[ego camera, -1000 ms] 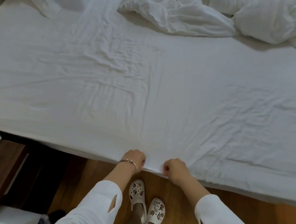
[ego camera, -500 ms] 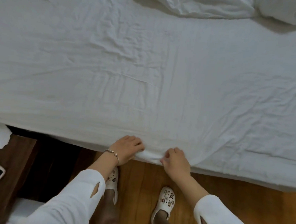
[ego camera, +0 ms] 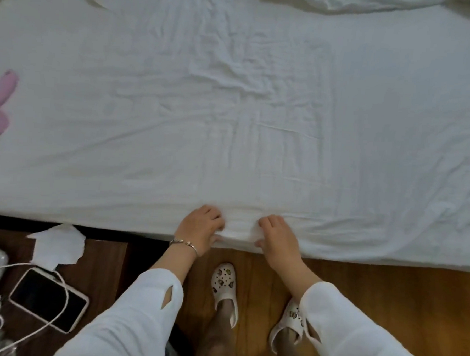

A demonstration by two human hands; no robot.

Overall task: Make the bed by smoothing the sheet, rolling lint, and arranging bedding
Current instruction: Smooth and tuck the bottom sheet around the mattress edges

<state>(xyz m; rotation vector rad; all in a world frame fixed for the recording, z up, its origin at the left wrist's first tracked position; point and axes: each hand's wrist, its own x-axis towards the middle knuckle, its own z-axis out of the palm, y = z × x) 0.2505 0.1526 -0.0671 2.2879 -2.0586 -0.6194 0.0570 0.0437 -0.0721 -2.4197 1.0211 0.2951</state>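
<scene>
White creased sheet (ego camera: 259,111), hands (ego camera: 201,227) gripping.

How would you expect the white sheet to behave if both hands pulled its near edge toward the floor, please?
The sheet is probably floppy and light: it bunches between the left hand and right hand. Its creases should flatten partly; deeper ones may stay.

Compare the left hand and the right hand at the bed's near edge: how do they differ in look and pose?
The left hand wears a bracelet at the wrist; the right hand wears none. The left hand's fingers curl toward the right, the right hand's toward the left, so they face each other. The left hand sits slightly farther up the sheet than the right hand. Both grip the sheet's near edge with a bunched fold between them, and both arms wear white sleeves.
</scene>
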